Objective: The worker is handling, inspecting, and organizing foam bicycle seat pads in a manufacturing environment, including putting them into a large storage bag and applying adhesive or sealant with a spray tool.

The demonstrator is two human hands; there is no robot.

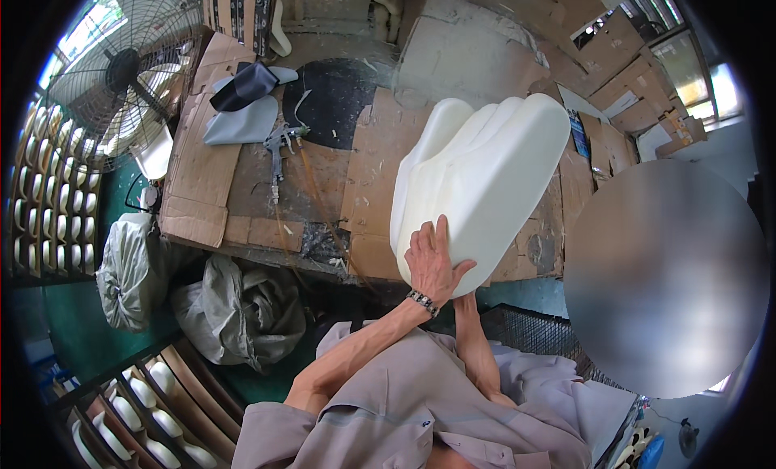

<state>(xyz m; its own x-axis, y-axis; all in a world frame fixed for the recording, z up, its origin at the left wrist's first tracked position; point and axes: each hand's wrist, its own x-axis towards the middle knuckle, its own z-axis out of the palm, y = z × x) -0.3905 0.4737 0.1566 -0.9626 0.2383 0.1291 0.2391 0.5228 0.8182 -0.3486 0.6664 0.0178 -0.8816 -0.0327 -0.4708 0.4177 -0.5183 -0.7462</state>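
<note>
Upright on the bench in front of me stands a stack of cream-white moulded pieces [493, 178], nested together with rounded, lobed tops; they look like foam pads. My left hand [433, 260], with a beaded bracelet at the wrist, lies on the near lower face of the stack. Its fingers are stretched out and the thumb points off to the right. Below the stack's near end, the wrist of my right hand [466, 302] shows; its fingers are hidden behind the pieces.
Cardboard covers the bench [372, 202]. On it lie a spray gun [280, 150] with a hose and dark and grey sheets [242, 117]. A large fan [121, 69] stands far left. Racks of white pieces [61, 202], grey sacks [238, 311] and a mesh crate [537, 332] surround me.
</note>
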